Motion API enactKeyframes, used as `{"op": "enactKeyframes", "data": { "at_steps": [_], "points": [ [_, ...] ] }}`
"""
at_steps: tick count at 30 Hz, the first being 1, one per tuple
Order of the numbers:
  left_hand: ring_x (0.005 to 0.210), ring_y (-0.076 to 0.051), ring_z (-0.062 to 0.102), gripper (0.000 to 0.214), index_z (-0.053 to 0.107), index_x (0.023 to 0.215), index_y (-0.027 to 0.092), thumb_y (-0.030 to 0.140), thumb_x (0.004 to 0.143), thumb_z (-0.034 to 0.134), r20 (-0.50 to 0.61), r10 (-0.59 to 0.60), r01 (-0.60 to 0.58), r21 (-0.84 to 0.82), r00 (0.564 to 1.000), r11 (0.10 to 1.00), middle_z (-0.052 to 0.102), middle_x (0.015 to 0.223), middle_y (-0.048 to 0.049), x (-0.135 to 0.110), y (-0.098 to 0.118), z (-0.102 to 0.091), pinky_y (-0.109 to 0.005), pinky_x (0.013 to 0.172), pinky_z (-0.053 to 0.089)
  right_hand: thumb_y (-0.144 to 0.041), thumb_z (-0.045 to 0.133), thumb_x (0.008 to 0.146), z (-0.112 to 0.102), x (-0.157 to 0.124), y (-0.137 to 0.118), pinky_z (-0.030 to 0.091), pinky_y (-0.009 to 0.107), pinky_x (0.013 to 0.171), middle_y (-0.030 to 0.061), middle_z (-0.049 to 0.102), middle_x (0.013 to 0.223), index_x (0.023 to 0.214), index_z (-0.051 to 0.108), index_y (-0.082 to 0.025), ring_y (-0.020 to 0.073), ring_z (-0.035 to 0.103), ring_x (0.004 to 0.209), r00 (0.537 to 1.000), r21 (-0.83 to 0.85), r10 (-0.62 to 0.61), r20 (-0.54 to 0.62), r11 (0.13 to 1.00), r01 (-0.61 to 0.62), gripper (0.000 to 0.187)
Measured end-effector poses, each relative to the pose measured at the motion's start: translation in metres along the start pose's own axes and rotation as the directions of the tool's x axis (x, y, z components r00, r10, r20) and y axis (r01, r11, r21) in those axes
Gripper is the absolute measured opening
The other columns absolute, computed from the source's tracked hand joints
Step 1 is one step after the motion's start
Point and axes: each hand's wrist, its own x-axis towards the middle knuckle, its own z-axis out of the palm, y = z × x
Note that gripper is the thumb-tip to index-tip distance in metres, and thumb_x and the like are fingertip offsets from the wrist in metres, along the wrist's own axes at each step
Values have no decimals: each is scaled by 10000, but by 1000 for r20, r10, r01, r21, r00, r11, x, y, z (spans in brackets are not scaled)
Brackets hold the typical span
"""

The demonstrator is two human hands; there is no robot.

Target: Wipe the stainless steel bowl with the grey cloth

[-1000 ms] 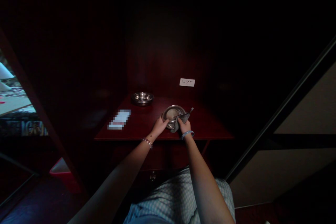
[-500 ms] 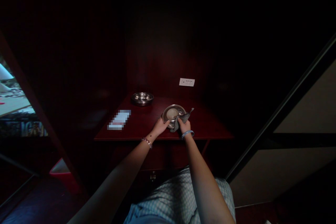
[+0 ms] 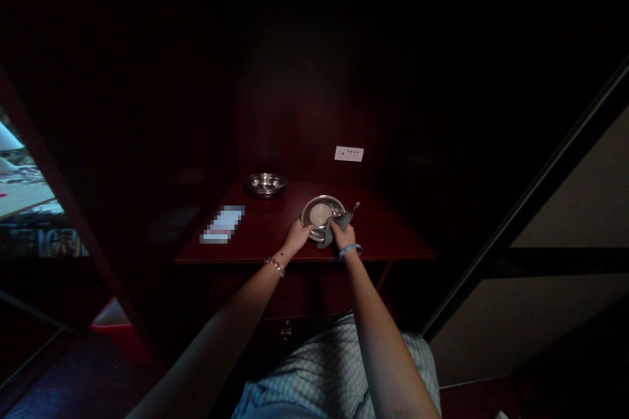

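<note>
Little has changed since the earlier frames: the bowl (image 3: 320, 213) is in both hands above the near part of the desk (image 3: 393, 236), the cloth (image 3: 341, 218) lies over the same near right part of its rim, and the grips match. The whole view has slid slightly left.

The cloth and right thumb cover part of the bowl's inside. Whether its base touches the desk cannot be told. Beyond the bowl to the left stands a metal dish (image 3: 265, 185), perhaps several nested. Left of the bowl, a pale patch (image 3: 223, 224) is pixelated beyond reading. Above and beyond the bowl is a socket (image 3: 349, 154).

The left hand (image 3: 297, 236) is clamped on the bowl's near left rim, thumb on top, most fingers hidden. The right hand (image 3: 345, 236) pinches cloth and rim together, thumb inside, its other fingers largely out of sight.
</note>
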Motion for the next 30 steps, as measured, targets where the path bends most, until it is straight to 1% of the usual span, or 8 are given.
{"op": "enactKeyframes", "data": {
  "at_steps": [4, 9, 13, 17, 19, 22, 26, 30],
  "points": [
    [915, -203, 647, 259, 641, 927, 128, 89, 686, 554, -28, -57, 57, -17, 998, 998, 710, 967, -71, 2, -1, 0, -311, 847, 488, -370, 652, 631, 1, -1, -2, 508, 320, 750, 87, 723, 845, 799, 675, -142, 245, 668, 835, 1000, 12, -2, 8, 1000, 2, 284],
    [900, -219, 650, 213, 640, 897, 130, 129, 704, 550, -47, -71, 72, 22, 996, 997, 710, 943, -84, 3, -2, -2, -323, 835, 485, -378, 654, 627, 2, 0, 0, 510, 311, 749, 82, 725, 841, 801, 679, -141, 241, 667, 848, 1000, 39, -6, 16, 999, 6, 295],
    [935, -216, 638, 241, 627, 948, 132, 127, 725, 535, -15, -11, 12, 44, 1000, 999, 699, 978, -92, 2, -3, -2, -324, 863, 475, -390, 657, 625, 1, 1, 3, 507, 304, 748, 85, 725, 846, 807, 680, -140, 238, 668, 851, 1000, 45, -10, 8, 999, 9, 310],
    [1014, -209, 606, 389, 557, 1120, 139, 132, 732, 559, -21, 52, -51, 35, 998, 998, 661, 1086, -98, 2, -6, -1, -337, 923, 449, -382, 654, 634, 1, 2, 3, 503, 300, 759, 86, 723, 875, 817, 678, -147, 233, 666, 864, 1000, 57, -25, 7, 998, 25, 298],
    [1028, -206, 598, 438, 523, 1169, 142, 144, 734, 572, -31, 74, -74, 28, 997, 997, 642, 1122, -102, 3, -8, -1, -342, 936, 441, -379, 652, 636, 1, 2, 3, 504, 295, 750, 84, 723, 867, 816, 676, -146, 229, 668, 850, 1000, 63, -22, 8, 998, 21, 295],
    [1010, -205, 602, 441, 515, 1170, 140, 164, 736, 588, -21, 93, -92, 38, 995, 995, 639, 1114, -107, 3, -10, -1, -346, 929, 445, -374, 653, 631, 0, 3, 2, 503, 297, 742, 81, 724, 835, 800, 674, -147, 228, 672, 820, 1000, 36, -7, -7, 999, 7, 284],
    [992, -219, 612, 471, 504, 1172, 135, 205, 723, 628, -4, 84, -83, 60, 996, 995, 643, 1095, -119, 2, -11, -1, -358, 918, 454, -377, 640, 638, 0, 3, 3, 505, 307, 736, 87, 722, 828, 782, 669, -144, 235, 672, 806, 1000, 16, 4, -16, 1000, -4, 275],
    [1005, -219, 609, 412, 544, 1099, 135, 232, 713, 653, 22, 76, -77, 56, 997, 995, 660, 1054, -112, 0, -12, 0, -351, 934, 446, -394, 650, 630, 0, 4, 5, 510, 308, 733, 86, 724, 825, 778, 669, -145, 239, 672, 815, 1000, 20, 16, -21, 1000, -15, 290]
  ]
}}
